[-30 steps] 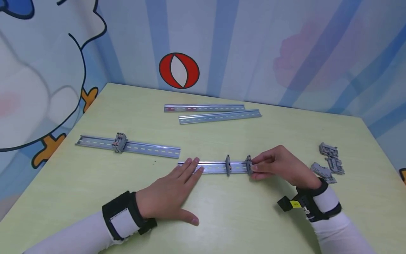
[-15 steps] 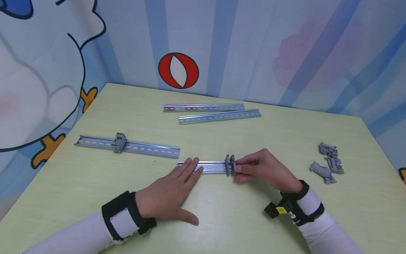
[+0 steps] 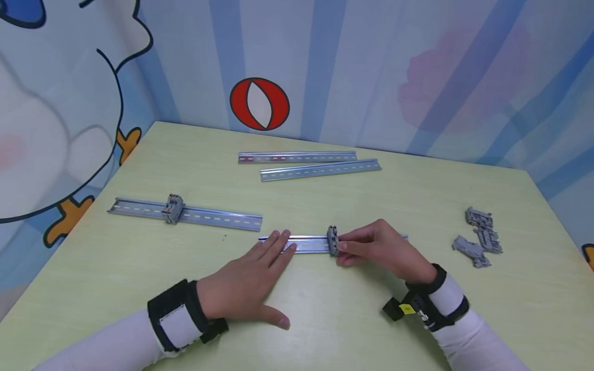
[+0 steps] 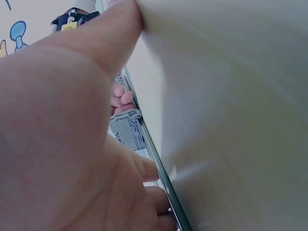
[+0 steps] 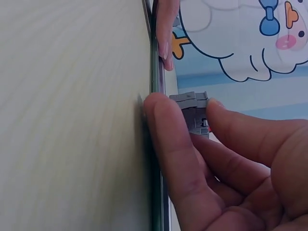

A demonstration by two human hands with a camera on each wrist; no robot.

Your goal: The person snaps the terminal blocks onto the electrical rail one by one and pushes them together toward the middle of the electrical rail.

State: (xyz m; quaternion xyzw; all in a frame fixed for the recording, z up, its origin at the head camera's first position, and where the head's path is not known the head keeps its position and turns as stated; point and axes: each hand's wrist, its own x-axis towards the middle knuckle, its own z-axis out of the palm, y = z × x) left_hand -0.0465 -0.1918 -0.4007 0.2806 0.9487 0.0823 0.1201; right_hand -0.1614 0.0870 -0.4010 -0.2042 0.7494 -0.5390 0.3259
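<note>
A slotted metal DIN rail lies in front of the person in the head view. The left hand rests on its left part with straight fingers, thumb spread over the table. Two grey terminal blocks stand upright on the rail, side by side. At their right face, the right hand pinches the nearer terminal block between thumb and fingers, and covers part of the rail behind it. In the left wrist view, the flat side of a terminal block shows beyond the left palm.
Another rail at left carries clustered grey terminal blocks. Two more rails, one upper and one slanted, lie at the back. Several loose terminal blocks lie at right. A patterned wall borders the table.
The right hand has slid its terminal block leftward along the rail, up against the other block. The gap between them has closed. The left hand has stayed in place.
</note>
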